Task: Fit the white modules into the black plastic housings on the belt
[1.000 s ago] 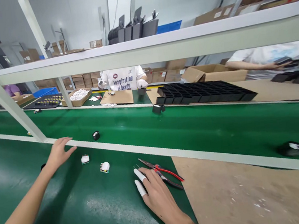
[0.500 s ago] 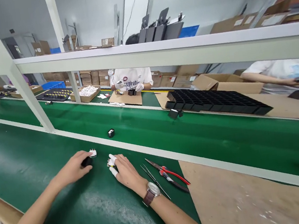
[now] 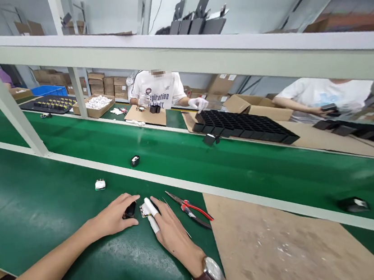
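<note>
My left hand (image 3: 114, 217) is closed around a small black plastic housing (image 3: 129, 210), gripped between thumb and fingers just above the green bench. Facing it, my right hand (image 3: 171, 229) wears white finger cots on the thumb and a finger. These pinch a small white circuit module (image 3: 144, 210) beside the housing's opening; a narrow gap shows between the two parts. Another white circuit module (image 3: 100, 184) lies on the bench, farther back and left. Red-and-black pliers (image 3: 190, 210) rest right of my right hand, and tweezers (image 3: 187, 233) lie partly hidden beneath it.
A cardboard sheet (image 3: 274, 243) covers the bench to the right. Black housings (image 3: 135, 160) (image 3: 353, 204) sit on the green belt (image 3: 176, 159) behind a white rail. Across it, a person in white gloves works near a black tray (image 3: 243, 126); a second person holds a dark part.
My left hand has moved right with the black housing, away from the loose white module and close to my right hand. The view has turned right; the person opposite now reaches toward the tray.
</note>
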The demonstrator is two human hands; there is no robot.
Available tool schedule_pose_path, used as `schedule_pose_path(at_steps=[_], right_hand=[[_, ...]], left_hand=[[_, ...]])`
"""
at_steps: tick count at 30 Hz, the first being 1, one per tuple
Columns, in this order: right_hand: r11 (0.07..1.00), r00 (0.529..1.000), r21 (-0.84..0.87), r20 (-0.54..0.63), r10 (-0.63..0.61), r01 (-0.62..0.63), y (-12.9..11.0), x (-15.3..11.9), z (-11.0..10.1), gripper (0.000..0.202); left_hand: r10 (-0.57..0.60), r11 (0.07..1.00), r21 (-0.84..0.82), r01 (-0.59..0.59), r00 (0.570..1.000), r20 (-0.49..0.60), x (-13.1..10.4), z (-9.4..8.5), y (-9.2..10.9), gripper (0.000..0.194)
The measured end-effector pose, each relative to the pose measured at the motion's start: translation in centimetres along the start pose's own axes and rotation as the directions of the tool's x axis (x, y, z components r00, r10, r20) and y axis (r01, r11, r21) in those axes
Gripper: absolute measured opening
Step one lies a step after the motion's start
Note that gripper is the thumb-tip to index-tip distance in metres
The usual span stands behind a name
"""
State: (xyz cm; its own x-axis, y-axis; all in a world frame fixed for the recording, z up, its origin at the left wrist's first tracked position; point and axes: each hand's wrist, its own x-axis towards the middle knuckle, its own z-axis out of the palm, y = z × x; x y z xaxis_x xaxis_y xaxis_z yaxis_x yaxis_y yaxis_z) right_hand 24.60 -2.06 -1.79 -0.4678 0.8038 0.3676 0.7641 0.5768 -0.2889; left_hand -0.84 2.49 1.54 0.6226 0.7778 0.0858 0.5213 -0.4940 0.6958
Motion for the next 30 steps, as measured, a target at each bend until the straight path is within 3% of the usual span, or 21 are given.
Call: schedule_pose_path(at_steps=[5, 10, 18, 22, 30], right_hand=[[0.99, 0.997, 0.129, -0.062, 0.056, -0.047, 0.3, 0.0, 0.7, 0.074], [0.984, 0.993, 0.178, -0.104, 0.05, -0.031, 0.5, 0.3, 0.6, 0.061], [0.968, 0.932, 0.226, -0.363, -0.023, 0.112, -2.0, 0.3, -1.8, 0.055], [0.969, 0.933, 0.182, -0.346, -0.096, 0.167, -3.1, 0.0, -2.3, 0.063], [0.973, 0.948, 0.175, -0.305, -0.092, 0.15, -3.2, -0.1, -2.0, 0.071]], left_hand=[[-0.055, 0.992, -0.114, 0.047, 0.996, -0.071, -1.3, 0.2, -0.6, 0.092], [-0.001, 0.994, -0.106, -0.01, 0.995, -0.102, -1.5, 0.2, -0.7, 0.085], [0.041, 0.997, -0.056, -0.049, 0.989, -0.139, -1.6, 1.7, -1.0, 0.083], [0.111, 0.992, -0.051, -0.118, 0.987, -0.116, -1.8, 1.9, -0.5, 0.081], [0.168, 0.983, -0.061, -0.173, 0.983, -0.068, -1.8, 1.5, 0.1, 0.081]])
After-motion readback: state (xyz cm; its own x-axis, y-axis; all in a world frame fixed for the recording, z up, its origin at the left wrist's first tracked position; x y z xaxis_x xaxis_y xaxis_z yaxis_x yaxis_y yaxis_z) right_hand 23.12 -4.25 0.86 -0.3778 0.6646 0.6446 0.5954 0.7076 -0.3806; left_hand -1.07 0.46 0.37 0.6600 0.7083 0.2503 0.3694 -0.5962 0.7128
